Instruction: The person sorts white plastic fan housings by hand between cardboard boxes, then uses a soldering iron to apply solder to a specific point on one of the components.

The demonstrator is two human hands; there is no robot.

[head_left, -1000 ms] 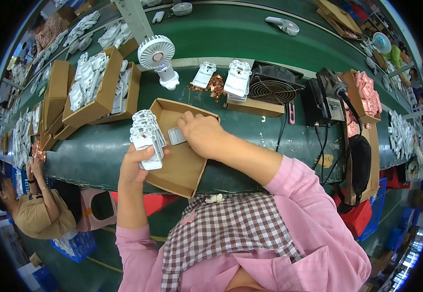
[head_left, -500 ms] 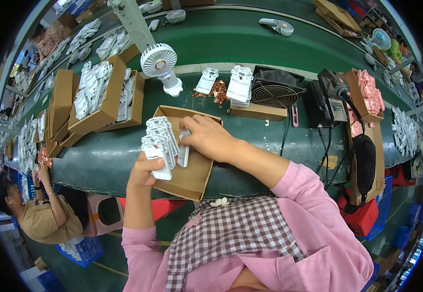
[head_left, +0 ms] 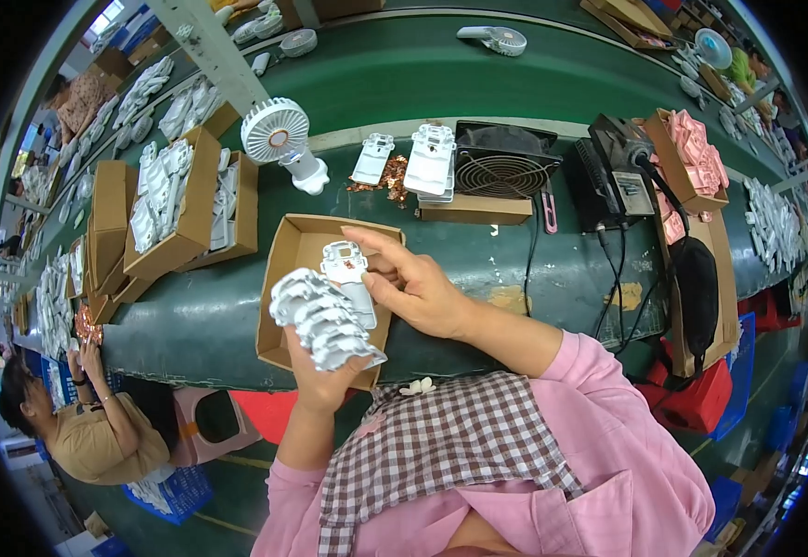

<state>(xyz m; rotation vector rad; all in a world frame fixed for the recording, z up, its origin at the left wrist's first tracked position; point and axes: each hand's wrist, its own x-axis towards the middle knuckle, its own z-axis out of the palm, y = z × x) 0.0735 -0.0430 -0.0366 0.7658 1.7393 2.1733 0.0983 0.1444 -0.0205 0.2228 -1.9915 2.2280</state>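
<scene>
My left hand (head_left: 319, 379) is closed around a fanned stack of white plastic fan-handle housings (head_left: 319, 320), tilted above an open cardboard box (head_left: 279, 243). Beside the stack, a single white housing (head_left: 344, 265) faces up, a small copper-coloured bit showing in it. My right hand (head_left: 423, 290) has its thumb on that housing's right edge, with the forefinger stretched past its top end; the other fingers are partly hidden. Beyond the box lie another white housing (head_left: 372, 158) and a small pile of white housings (head_left: 430, 160), with loose copper-coloured parts (head_left: 395, 178) between them.
A white handheld fan (head_left: 279, 139) stands behind the box. Cartons of white housings (head_left: 167, 200) are on the left. Rightward are a black fan unit (head_left: 506, 172), a black soldering station (head_left: 613, 176) with cables, and a carton of pink parts (head_left: 697, 153). A person (head_left: 97, 427) works at far left.
The right hand has raised the single housing out of the box and turned it face up. The left hand has moved slightly nearer me and tipped its stack. The whole view has shifted a little.
</scene>
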